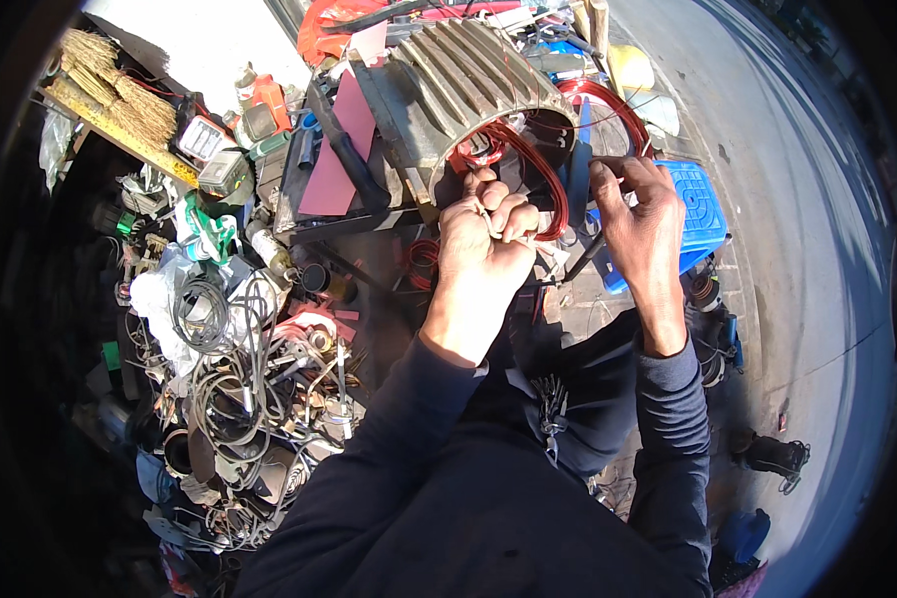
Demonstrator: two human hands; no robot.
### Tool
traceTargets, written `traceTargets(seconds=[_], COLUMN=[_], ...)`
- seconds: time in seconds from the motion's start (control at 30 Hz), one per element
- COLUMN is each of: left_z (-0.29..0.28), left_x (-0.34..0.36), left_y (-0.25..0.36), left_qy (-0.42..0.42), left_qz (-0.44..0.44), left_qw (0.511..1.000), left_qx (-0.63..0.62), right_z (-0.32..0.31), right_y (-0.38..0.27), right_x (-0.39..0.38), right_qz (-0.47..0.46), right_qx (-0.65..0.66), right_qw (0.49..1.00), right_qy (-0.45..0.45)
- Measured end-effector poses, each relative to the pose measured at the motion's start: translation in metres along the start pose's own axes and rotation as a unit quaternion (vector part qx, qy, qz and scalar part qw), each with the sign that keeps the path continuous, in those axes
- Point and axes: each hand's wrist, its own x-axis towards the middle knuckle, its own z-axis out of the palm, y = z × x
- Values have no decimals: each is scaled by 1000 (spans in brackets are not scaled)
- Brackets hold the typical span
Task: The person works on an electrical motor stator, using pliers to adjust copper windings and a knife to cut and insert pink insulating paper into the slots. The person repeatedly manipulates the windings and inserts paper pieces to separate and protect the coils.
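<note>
A finned metal motor housing (pixel 468 75) lies on its side on a low stand, its round open end toward me. Looped bundles of red copper winding wire (pixel 540 179) spill from that opening. My left hand (pixel 483 239) is closed at the lower rim of the opening, fingers curled beside the wire; what it grips is hidden. To the right, my right hand (pixel 646 214) is closed in a pinch, thumb against fingertips, and what sits between them is too small to make out. Another red wire coil (pixel 618 112) hangs behind that hand, next to a blue strip (pixel 579 149).
A pink sheet (pixel 341 149) and a dark-handled tool (pixel 344 145) lie left of the housing. A blue plastic stool (pixel 698 204) stands at the right. Tangled cables and scrap (pixel 239 389) cover the left side. A straw brush (pixel 120 90) lies at upper left; a road (pixel 797 199) runs along the right.
</note>
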Motion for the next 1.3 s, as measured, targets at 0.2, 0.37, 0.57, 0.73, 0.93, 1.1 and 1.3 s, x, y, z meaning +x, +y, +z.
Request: traceTargets(seconds=[0.2,0.37,0.57,0.73,0.93,1.1,1.3], left_z=[1,0,1,3,2,-1,-2], left_x=[0,-1,-4,-2,-2,-2,-1], left_y=[-2,0,1,-1,0,4,4], left_qy=[0,-24,-24,6,8,-19,-23], left_qz=[5,7,7,8,6,-11,-20], left_qw=[1000,999,999,1000,1000,1000,1000], left_qx=[9,30,34,23,24,5,2], right_z=[25,24,10,2,14,-2,13], right_y=[16,28,27,40,45,8,-36], right_x=[17,19,40,56,74,44,28], right_qz=[-24,35,42,-4,-55,-17,174], right_qx=[-8,-24,-99,-116,-184,8,232], right_qw=[999,996,980,960,949,999,946], right_qy=[-31,-73,-170,-254,-249,-51,-145])
